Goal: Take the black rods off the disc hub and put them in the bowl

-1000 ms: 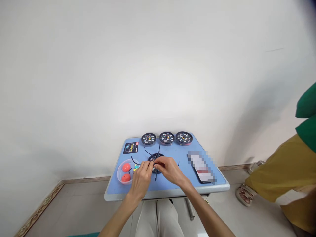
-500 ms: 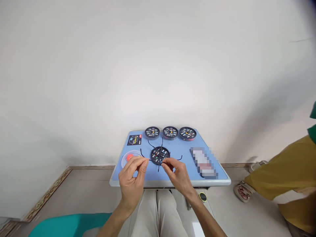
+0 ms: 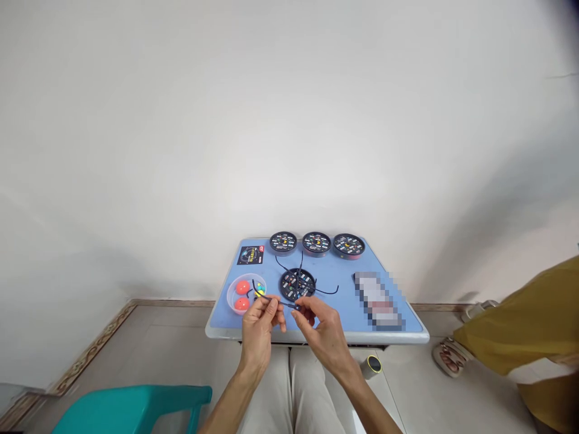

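Note:
A black cord [image 3: 283, 303] is stretched between my two hands above the near edge of the blue table [image 3: 344, 280]. My left hand [image 3: 259, 326] pinches its left part; the cord's free end curls up toward the bowl. My right hand [image 3: 322, 325] pinches the cord's right end with thumb and forefinger. Just beyond the hands lies a round black disc [image 3: 297, 284] with small coloured marks, and more black cords [image 3: 326, 291] trail from it over the table. A clear bowl [image 3: 233, 293] at the left holds two red balls [image 3: 243, 287] and small coloured beads.
Three round black discs [image 3: 316, 243] line the table's far edge, with a black card [image 3: 250, 255] at far left. A phone [image 3: 377, 299] lies at right. A teal stool [image 3: 131, 407] stands at lower left. Another person in yellow trousers [image 3: 525, 325] stands at right.
Both hands have drawn back from the central disc toward me, pulling one black cord out between them. The view has shifted, bringing the teal stool into sight.

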### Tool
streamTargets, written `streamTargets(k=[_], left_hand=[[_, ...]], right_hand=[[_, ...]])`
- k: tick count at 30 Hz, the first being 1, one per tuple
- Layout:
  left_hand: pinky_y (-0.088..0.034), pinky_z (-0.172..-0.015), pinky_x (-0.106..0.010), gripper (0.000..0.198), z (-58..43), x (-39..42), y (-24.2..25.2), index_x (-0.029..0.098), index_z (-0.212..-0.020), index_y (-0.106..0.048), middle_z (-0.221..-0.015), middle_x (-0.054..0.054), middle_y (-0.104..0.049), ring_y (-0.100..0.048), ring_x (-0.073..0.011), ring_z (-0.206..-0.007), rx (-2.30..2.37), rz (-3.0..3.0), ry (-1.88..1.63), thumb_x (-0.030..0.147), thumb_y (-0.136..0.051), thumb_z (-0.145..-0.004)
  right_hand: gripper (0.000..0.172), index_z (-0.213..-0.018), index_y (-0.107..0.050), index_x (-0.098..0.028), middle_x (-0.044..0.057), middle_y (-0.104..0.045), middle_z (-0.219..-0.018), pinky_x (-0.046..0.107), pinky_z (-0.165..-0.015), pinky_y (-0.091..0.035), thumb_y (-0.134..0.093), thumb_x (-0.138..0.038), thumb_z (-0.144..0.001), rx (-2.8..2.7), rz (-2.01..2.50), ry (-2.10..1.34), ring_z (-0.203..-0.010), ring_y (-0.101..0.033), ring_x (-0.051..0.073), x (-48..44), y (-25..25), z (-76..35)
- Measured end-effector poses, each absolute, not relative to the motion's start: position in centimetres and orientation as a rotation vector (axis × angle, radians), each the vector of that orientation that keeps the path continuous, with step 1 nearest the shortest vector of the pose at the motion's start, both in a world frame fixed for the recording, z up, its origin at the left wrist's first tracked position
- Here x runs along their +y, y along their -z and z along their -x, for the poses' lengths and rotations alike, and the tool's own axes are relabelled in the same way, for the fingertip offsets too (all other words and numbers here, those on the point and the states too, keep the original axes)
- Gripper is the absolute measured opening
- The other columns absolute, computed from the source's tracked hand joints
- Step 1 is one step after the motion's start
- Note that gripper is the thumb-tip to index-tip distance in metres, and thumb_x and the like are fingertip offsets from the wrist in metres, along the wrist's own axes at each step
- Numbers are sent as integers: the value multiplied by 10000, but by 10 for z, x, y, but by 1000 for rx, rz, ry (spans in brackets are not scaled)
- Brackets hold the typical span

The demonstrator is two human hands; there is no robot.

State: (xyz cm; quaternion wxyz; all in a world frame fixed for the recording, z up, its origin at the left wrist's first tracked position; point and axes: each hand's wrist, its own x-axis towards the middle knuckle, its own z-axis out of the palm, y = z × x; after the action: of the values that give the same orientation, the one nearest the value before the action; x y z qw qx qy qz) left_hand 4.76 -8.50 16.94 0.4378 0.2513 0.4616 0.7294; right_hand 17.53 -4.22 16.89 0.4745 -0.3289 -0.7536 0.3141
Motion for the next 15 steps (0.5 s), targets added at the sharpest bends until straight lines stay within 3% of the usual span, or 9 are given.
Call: streamTargets(k=[6,15], left_hand=[[-454,-484,-220,406,-36,-95,-170,136,-741,-651,-651,19,-590,-523,-77,-518,1127,-580,-1823,467,-834,-593],[-454,-517,-214,311,-19,-110,-157,151,-797,-650,-681,17,-591,-532,-85,-569,1122,-620,-1841,438,-752,-735]], right_hand=[[113,-828,-619,-196,6,-610,-666,242,-554,-425,-523,-242,-866,-1869,783,-722,-585,-539,137,-53,-163,-159],[115,-912,-631,-192,16,-634,-717,248,-596,-426,-530,-199,-856,-1967,791,-680,-663,-574,151,-63,-152,-142]])
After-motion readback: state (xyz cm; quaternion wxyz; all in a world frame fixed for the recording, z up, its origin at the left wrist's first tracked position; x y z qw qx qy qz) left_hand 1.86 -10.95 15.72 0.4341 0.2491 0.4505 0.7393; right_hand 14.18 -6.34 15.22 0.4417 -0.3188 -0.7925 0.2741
